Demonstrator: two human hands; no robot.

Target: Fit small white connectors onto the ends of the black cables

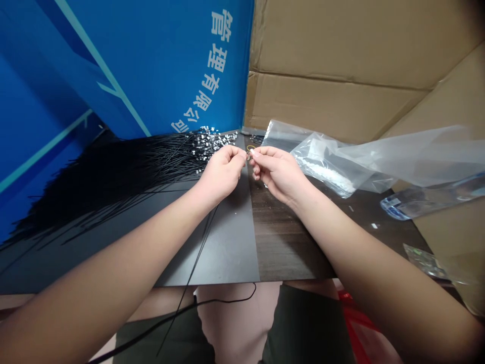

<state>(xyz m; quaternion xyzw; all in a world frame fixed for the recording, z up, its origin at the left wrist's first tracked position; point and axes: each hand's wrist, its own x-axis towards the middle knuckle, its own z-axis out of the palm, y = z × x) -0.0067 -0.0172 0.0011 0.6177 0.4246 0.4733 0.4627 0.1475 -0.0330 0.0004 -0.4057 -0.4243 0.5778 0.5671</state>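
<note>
Above the seam of a grey panel and a wood-grain board, the right hand (278, 174) is closed to a tight pinch, with a small white piece (251, 153) gripped between thumb and forefinger. Just beside it, the left hand (222, 172) is drawn into a similar pinch, its fingertips almost touching the right hand's; anything held there is too small to tell. A yellow loop (250, 148) is seen just beyond the fingertips. Behind the left hand, a large fan of thin black cables (132, 169) is spread across the grey panel (223, 242), their small silvery metal ends (212, 141) heaped toward the far edge, and a few loose strands hang over the near edge. To the right of the right hand, a clear plastic bag (322, 162) lies on the wood-grain board (284, 242), with a crumpled clear plastic package (420, 202) farther along. A blue banner with white Chinese characters (212, 65) stands behind the left side of the work surface, and flattened brown cardboard (333, 65) rises behind the right.
</note>
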